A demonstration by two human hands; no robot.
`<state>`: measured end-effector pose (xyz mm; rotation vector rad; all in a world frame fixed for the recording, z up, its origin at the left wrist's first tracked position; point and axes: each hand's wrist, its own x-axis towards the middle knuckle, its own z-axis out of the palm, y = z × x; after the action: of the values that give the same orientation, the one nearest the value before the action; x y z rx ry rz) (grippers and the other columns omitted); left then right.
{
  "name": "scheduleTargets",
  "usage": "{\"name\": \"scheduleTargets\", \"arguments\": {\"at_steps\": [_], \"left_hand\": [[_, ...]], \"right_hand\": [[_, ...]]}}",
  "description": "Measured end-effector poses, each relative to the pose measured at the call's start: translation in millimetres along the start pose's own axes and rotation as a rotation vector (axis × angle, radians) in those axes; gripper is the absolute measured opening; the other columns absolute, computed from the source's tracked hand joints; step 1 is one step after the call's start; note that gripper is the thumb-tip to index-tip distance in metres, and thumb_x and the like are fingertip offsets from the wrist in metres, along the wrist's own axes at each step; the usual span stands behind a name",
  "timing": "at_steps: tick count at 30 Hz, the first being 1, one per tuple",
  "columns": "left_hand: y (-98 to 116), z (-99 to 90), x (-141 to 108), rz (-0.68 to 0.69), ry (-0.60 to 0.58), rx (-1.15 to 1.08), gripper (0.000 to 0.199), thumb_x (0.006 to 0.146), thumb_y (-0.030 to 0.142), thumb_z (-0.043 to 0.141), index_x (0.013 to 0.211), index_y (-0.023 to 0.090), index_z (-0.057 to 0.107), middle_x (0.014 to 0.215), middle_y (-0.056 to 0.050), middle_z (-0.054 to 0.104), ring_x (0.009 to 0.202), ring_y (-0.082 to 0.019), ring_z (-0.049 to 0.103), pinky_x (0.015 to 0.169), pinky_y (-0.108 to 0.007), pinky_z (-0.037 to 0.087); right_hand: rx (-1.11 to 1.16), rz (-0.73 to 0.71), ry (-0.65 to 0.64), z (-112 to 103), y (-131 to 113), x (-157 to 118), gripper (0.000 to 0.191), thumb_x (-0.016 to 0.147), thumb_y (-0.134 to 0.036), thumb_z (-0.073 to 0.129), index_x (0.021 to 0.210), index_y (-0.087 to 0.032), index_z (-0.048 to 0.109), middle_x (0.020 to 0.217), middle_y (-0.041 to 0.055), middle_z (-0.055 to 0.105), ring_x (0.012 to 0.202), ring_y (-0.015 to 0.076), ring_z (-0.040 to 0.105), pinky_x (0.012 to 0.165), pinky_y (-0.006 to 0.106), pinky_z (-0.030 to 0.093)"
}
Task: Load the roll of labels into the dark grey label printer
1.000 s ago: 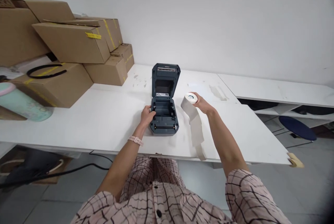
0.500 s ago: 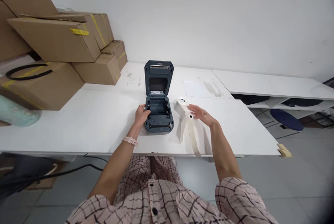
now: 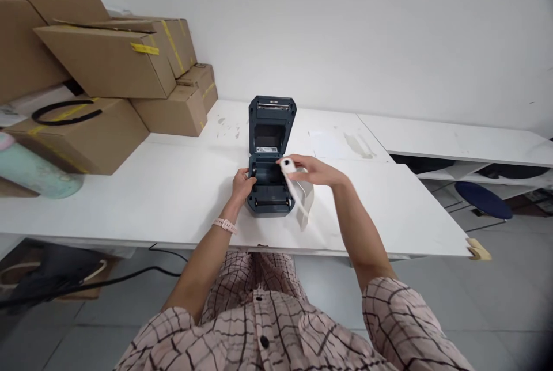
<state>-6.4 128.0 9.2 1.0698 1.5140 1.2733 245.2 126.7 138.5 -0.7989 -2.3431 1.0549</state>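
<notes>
A dark blue-grey label printer [image 3: 271, 193] stands on the white table with its lid [image 3: 258, 124] tipped up and back. My left hand [image 3: 242, 185] grips the left rim of its base, thumb over the edge. In my right hand [image 3: 315, 171] is a small white label roll [image 3: 285, 168], pinched between thumb and fingers and held on edge. It hovers over the right side of the printer's open bay. From the roll a loose paper strip [image 3: 305, 218] hangs down beside the printer's right wall. Part of the bay is hidden behind the roll and fingers.
Cardboard boxes [image 3: 108, 63] are stacked at the left, with a black curved band [image 3: 43, 112] on one. A mint-green bottle [image 3: 43, 172] lies near them. A paper sheet [image 3: 324, 145] lies behind my right hand. Yellowish padding [image 3: 478, 250] covers the table's right corner; a blue stool [image 3: 484, 199] stands beyond.
My right hand has picked up the label roll from the table and moved it left, over the printer's bay. The left hand keeps its hold on the printer. The whole view has shifted slightly.
</notes>
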Motion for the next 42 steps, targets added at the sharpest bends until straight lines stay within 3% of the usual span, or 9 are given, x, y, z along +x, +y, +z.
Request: {"name": "scheduleTargets", "arguments": {"at_steps": [5, 10, 15, 23, 27, 31, 36, 39, 42], "left_hand": [[3, 0.3, -2, -0.019, -0.011, -0.023, 0.043, 0.063, 0.014, 0.067, 0.105, 0.018, 0.060, 0.062, 0.006, 0.049, 0.058, -0.012, 0.052, 0.055, -0.023, 0.040], [2, 1.5, -1, -0.030, -0.007, -0.044, 0.045, 0.062, 0.012, 0.068, 0.106, 0.017, 0.060, 0.062, 0.006, 0.051, 0.059, -0.013, 0.053, 0.056, -0.023, 0.040], [4, 1.0, -3, -0.024, 0.005, -0.048, 0.045, 0.061, 0.012, 0.069, 0.105, 0.015, 0.061, 0.061, 0.006, 0.051, 0.060, -0.013, 0.055, 0.056, -0.024, 0.041], [5, -0.5, -10, -0.052, 0.004, -0.071, 0.047, 0.063, 0.017, 0.070, 0.110, 0.016, 0.061, 0.066, 0.003, 0.055, 0.062, -0.014, 0.056, 0.060, -0.025, 0.044], [6, 0.8, -13, -0.075, 0.008, -0.107, 0.045, 0.064, 0.019, 0.070, 0.108, 0.017, 0.061, 0.080, -0.002, 0.063, 0.073, -0.017, 0.061, 0.066, -0.028, 0.047], [11, 3.2, -14, -0.081, -0.078, -0.210, 0.045, 0.064, 0.021, 0.069, 0.108, 0.017, 0.060, 0.097, -0.006, 0.066, 0.081, -0.017, 0.062, 0.071, -0.029, 0.048], [18, 2.8, -16, -0.085, -0.137, -0.211, 0.048, 0.064, 0.020, 0.068, 0.111, 0.017, 0.061, 0.101, -0.006, 0.067, 0.078, -0.016, 0.060, 0.069, -0.028, 0.048], [21, 1.8, -17, -0.104, -0.130, -0.187, 0.051, 0.065, 0.019, 0.068, 0.115, 0.017, 0.060, 0.105, -0.007, 0.068, 0.078, -0.016, 0.061, 0.067, -0.027, 0.048], [22, 1.3, -17, -0.123, -0.137, -0.176, 0.054, 0.065, 0.020, 0.069, 0.118, 0.017, 0.059, 0.108, -0.009, 0.068, 0.078, -0.016, 0.061, 0.065, -0.027, 0.048]], "right_hand": [[-0.612, 0.222, -0.183, 41, 18, 78, 0.044, 0.088, -0.018, 0.060, 0.131, -0.014, 0.058, 0.134, 0.0158, 0.063, 0.118, 0.0315, 0.062, 0.095, 0.039, 0.048], [-0.707, 0.272, -0.261, 62, 35, 93, 0.047, 0.082, -0.016, 0.067, 0.129, -0.014, 0.062, 0.126, 0.0179, 0.068, 0.116, 0.0376, 0.064, 0.098, 0.047, 0.046], [-0.706, 0.248, -0.238, 70, 25, 77, 0.042, 0.089, -0.018, 0.060, 0.132, -0.018, 0.061, 0.131, 0.0124, 0.067, 0.121, 0.0308, 0.062, 0.101, 0.041, 0.044], [-0.587, 0.210, 0.149, 109, 8, 10, 0.035, 0.099, -0.020, 0.045, 0.127, -0.016, 0.065, 0.123, 0.0091, 0.071, 0.110, 0.0269, 0.063, 0.094, 0.038, 0.051], [-0.598, 0.188, 0.336, 138, 3, -3, 0.038, 0.101, -0.020, 0.039, 0.129, -0.016, 0.065, 0.131, 0.0112, 0.067, 0.121, 0.0273, 0.058, 0.104, 0.042, 0.048], [-0.605, 0.156, 0.441, 160, -3, -11, 0.039, 0.101, -0.022, 0.039, 0.128, -0.016, 0.065, 0.136, 0.0131, 0.063, 0.126, 0.0286, 0.054, 0.107, 0.046, 0.046], [-0.654, 0.164, 0.374, 175, -12, -23, 0.047, 0.100, -0.040, 0.046, 0.139, -0.016, 0.055, 0.149, 0.0159, 0.050, 0.136, 0.0334, 0.045, 0.108, 0.051, 0.044], [-0.671, 0.191, 0.260, 176, -15, -28, 0.074, 0.088, -0.055, 0.064, 0.147, -0.016, 0.044, 0.158, 0.0209, 0.035, 0.143, 0.0396, 0.036, 0.108, 0.057, 0.041], [-0.673, 0.184, 0.157, 174, -14, -31, 0.102, 0.071, -0.054, 0.081, 0.154, -0.020, 0.032, 0.163, 0.0215, 0.023, 0.148, 0.0424, 0.026, 0.110, 0.060, 0.038]]}}
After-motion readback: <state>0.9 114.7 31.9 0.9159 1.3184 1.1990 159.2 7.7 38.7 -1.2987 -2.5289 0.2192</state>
